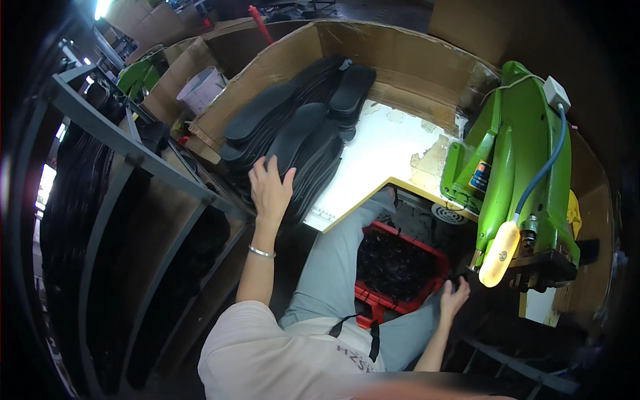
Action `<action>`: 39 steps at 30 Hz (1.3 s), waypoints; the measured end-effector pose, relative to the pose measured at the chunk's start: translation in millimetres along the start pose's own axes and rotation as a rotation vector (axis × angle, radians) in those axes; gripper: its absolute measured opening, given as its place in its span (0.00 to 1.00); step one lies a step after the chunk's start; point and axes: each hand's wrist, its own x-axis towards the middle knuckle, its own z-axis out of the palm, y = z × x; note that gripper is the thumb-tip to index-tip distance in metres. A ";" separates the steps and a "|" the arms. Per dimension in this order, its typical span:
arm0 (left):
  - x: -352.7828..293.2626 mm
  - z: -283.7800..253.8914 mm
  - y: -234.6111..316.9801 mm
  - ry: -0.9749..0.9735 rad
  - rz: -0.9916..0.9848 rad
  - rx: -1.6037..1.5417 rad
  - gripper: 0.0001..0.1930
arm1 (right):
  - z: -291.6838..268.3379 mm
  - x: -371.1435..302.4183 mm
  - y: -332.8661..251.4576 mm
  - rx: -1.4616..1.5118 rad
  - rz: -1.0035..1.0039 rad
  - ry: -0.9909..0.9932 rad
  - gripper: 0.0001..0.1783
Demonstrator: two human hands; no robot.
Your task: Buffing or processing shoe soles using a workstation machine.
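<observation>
Black shoe insoles (300, 133) stand in several stacks on the left of a white work table. My left hand (270, 190) rests on the near stack, its fingers spread over the edge of the top insoles. Low on the right, my right hand (454, 300) is beside my knee, just left of a green machine (520, 160). Its fingers are half curled around something dark that I cannot make out against the dark background. A lit yellow lamp (500, 255) on a blue flexible neck hangs at the machine's head.
Cardboard walls (393, 57) surround the white tabletop (383, 147). Between my legs sits a red bin (373, 293) with black scraps. To the left stands a grey metal rack (127, 143) loaded with black pieces. Behind it are a pale bucket (200, 90) and another green machine (138, 75).
</observation>
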 end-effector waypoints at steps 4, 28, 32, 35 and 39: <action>16.9 19.0 -0.9 0.040 0.010 -0.003 0.24 | 31.0 -22.7 -56.7 0.232 -0.025 -0.107 0.26; -193.7 15.3 279.2 -1.101 0.067 -1.556 0.06 | -92.8 -150.4 -116.8 1.616 0.727 -0.167 0.28; -191.5 13.8 276.5 -1.183 0.022 -1.557 0.09 | -98.9 -151.2 -131.2 1.654 0.692 -0.137 0.29; -188.3 11.6 267.6 -1.231 -0.045 -1.544 0.13 | -121.0 -153.3 -130.6 1.575 0.654 -0.093 0.31; -182.2 9.4 259.8 -1.286 -0.151 -1.516 0.17 | -159.2 -136.4 -124.9 1.443 0.598 0.099 0.35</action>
